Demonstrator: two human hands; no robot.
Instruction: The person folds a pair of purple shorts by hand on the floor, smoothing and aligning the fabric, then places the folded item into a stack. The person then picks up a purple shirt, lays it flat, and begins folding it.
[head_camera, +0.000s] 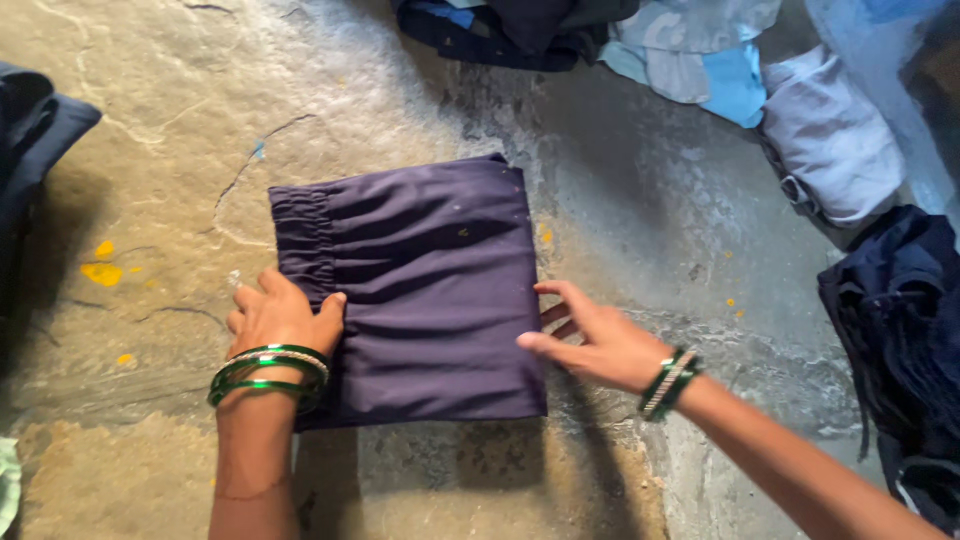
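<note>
The left hand (283, 318) lies palm down on the near left edge of the folded dark purple garment (420, 285), fingers spread flat over its gathered waistband, grip loose and clamped on nothing. The right hand (592, 338) hovers at the garment's right edge, fingers apart and extended, thumb just touching the cloth. Each wrist wears green bangles (268, 372). The one garment sits square on the stone floor (170, 130), with bare floor open to its left, far side and near side. Beyond the garment lies a pile of blue clothes (690, 45); to its right one dark navy heap (900, 330).
</note>
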